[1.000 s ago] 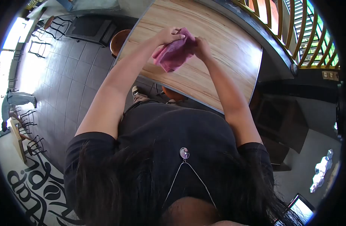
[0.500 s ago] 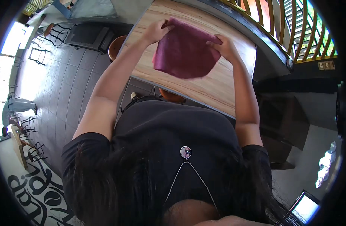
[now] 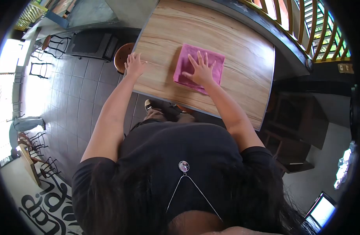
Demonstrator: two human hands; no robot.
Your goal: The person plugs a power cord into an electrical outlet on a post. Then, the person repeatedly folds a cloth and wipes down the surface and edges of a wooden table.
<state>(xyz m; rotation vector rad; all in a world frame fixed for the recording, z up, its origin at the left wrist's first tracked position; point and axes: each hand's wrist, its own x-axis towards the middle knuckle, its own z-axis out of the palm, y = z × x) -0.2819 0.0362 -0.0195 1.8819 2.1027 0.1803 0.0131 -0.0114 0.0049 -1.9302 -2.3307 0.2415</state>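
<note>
A pink cloth [image 3: 182, 62], folded into a rough square, lies flat on the wooden table [image 3: 246, 86]. My right hand [image 3: 202, 71] rests palm down over it with the fingers spread. Part of the cloth is hidden beneath that hand. To the left, my left hand [image 3: 135, 67] is at the table's left edge, its fingers apart and nothing in them. Whether it presses on the tabletop I cannot tell.
A round brown stool [image 3: 120, 60] stands beside the table's left edge. Yellow railing bars [image 3: 291, 27] rise over a dark ledge at the far right. Across the tiled floor [image 3: 76, 102] are several chairs and a person [image 3: 29, 124].
The cloth, held up between both hands before, now lies on the table. My left hand has let go and moved left and down; my right hand has opened flat on the cloth.
</note>
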